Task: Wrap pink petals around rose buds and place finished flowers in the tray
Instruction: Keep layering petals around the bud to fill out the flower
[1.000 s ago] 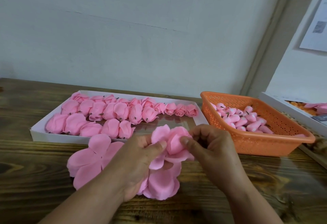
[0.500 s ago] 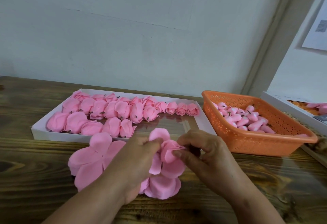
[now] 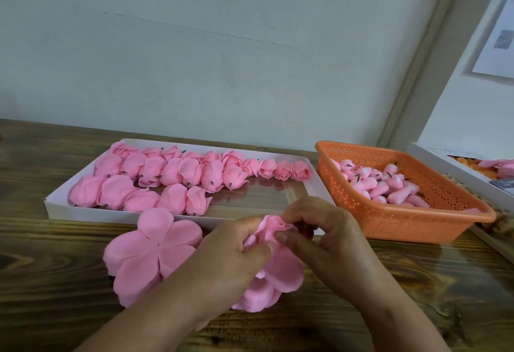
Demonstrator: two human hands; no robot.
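Both hands meet over the wooden table and hold one pink flower [image 3: 274, 229] between them. My left hand [image 3: 233, 251] grips it from the left, thumb pressed on the petals. My right hand [image 3: 325, 236] pinches the folded petals from the right. Loose petals [image 3: 283, 271] of the same flower hang below the hands. A flat pink petal sheet [image 3: 151, 251] lies on the table to the left. Behind it, the white tray [image 3: 64, 210] holds several finished pink roses [image 3: 178, 173]. The bud inside the held flower is hidden.
An orange perforated basket [image 3: 411, 221] with several pink rose buds [image 3: 389, 185] stands at the right. A white box [image 3: 445, 160] with orange and pink pieces sits at the far right edge. A pale wall rises behind the table.
The hands have drawn closer together and lower. The petals that stood open around the bud are now folded in and squeezed between the fingers.
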